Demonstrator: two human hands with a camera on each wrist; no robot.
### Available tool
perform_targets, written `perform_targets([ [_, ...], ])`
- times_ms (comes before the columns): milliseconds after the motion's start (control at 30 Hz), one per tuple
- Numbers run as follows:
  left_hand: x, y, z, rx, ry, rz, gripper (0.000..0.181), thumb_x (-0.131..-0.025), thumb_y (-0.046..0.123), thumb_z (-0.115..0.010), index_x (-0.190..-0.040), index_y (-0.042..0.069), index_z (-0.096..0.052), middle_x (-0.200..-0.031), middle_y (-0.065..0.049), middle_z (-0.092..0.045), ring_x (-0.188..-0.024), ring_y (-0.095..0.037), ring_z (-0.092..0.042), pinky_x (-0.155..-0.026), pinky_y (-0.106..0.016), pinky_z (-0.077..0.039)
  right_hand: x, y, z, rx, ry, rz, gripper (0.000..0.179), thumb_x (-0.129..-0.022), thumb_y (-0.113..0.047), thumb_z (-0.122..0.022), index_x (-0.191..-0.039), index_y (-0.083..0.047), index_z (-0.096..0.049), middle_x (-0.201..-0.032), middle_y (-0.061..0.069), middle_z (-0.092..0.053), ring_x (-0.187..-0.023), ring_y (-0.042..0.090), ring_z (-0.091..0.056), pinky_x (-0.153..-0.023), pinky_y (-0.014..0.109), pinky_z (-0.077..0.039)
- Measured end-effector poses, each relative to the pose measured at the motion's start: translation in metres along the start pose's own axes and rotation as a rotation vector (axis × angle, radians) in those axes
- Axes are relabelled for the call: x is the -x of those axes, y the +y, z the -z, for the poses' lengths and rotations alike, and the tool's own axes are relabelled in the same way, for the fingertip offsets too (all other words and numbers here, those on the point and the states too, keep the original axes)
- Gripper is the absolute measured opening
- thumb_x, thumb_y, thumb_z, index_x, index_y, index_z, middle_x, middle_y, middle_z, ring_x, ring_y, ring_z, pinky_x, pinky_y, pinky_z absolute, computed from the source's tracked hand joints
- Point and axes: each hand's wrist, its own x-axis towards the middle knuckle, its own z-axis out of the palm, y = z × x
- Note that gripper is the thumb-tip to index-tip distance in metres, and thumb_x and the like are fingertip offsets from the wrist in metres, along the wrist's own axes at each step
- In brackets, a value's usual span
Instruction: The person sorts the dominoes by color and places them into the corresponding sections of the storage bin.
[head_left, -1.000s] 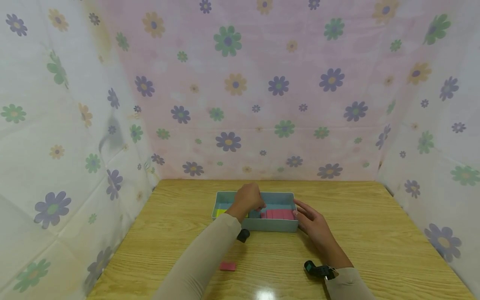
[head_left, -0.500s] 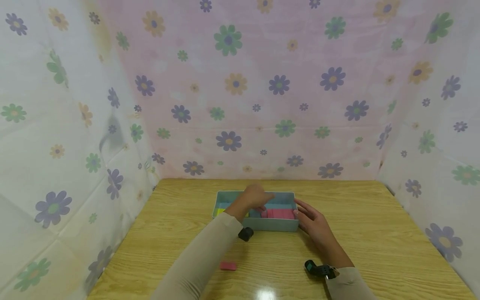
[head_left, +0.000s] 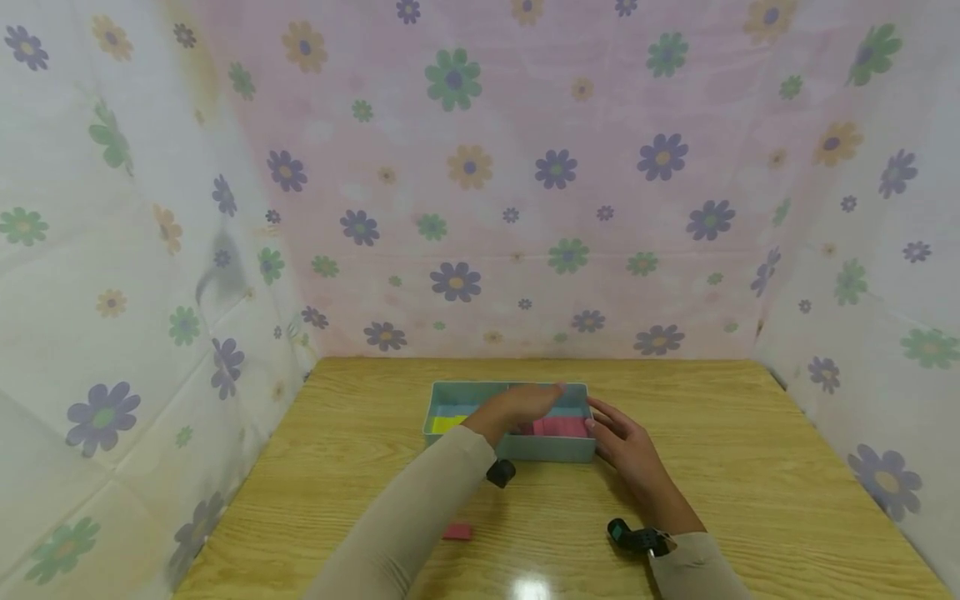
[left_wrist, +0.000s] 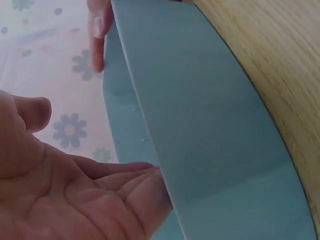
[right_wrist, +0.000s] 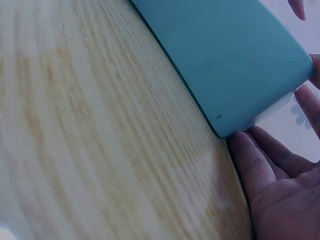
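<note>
A long grey-blue box (head_left: pixel 551 450) with a divider stands on the table. Yellow pieces (head_left: pixel 447 424) lie in its left compartment and a row of pink pieces (head_left: pixel 562 427) in its right one. My left hand (head_left: pixel 517 407) reaches over the front wall into the right compartment, partly covering the pink row. In the left wrist view its thumb stands apart and its fingertips are hidden behind the box wall. My right hand (head_left: pixel 633 454) holds the box's right end, thumb at the rim and fingers (right_wrist: pixel 250 162) against the outer end wall.
One loose pink piece (head_left: pixel 457 532) lies on the wooden table (head_left: pixel 555 517) in front of the box, partly hidden by the left sleeve (head_left: pixel 420 508). Flowered cloth (head_left: pixel 510 208) walls the table at the back and both sides.
My left hand has moved right within the box, from beside the divider to over the pink row, and its fingers have straightened. The right hand and the box stay in place.
</note>
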Motion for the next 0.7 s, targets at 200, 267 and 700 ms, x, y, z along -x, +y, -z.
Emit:
perform_targets([
  [200,-0.0012,0.0019,0.0002,0.009,0.037,0.005,0.087,-0.099,0.077,-0.036,-0.155,0.012,-0.049,-0.154,-0.014,-0.053,-0.123,-0.041,-0.064,-0.107,-0.057,-0.05,-0.0013,0.001,0.001,-0.011,0.004,-0.004,0.06,-0.104,-0.043,-0.061,-0.16,-0.027,-0.042,-0.162,0.017,-0.041,-0.145,0.037,-0.047,-0.107,0.041,-0.053],
  [267,-0.0018,0.0014,0.0,0.01,0.048,0.004,0.087,-0.1,0.076,-0.036,-0.155,0.01,-0.049,-0.153,-0.014,-0.053,-0.121,-0.041,-0.065,-0.106,-0.057,-0.051,-0.0007,0.0007,0.0006,-0.014,0.0,-0.007,0.061,-0.104,-0.043,-0.061,-0.16,-0.027,-0.042,-0.163,0.017,-0.04,-0.146,0.037,-0.046,-0.107,0.041,-0.053],
  [700,-0.008,-0.0027,-0.0021,-0.043,0.107,-0.009,0.085,-0.1,0.077,-0.036,-0.153,0.013,-0.053,-0.152,-0.01,-0.056,-0.128,-0.035,-0.062,-0.106,-0.057,-0.05,-0.0009,0.0003,0.0007,-0.017,0.003,-0.007,0.061,-0.104,-0.044,-0.062,-0.159,-0.028,-0.043,-0.163,0.015,-0.041,-0.146,0.035,-0.047,-0.105,0.038,-0.055],
])
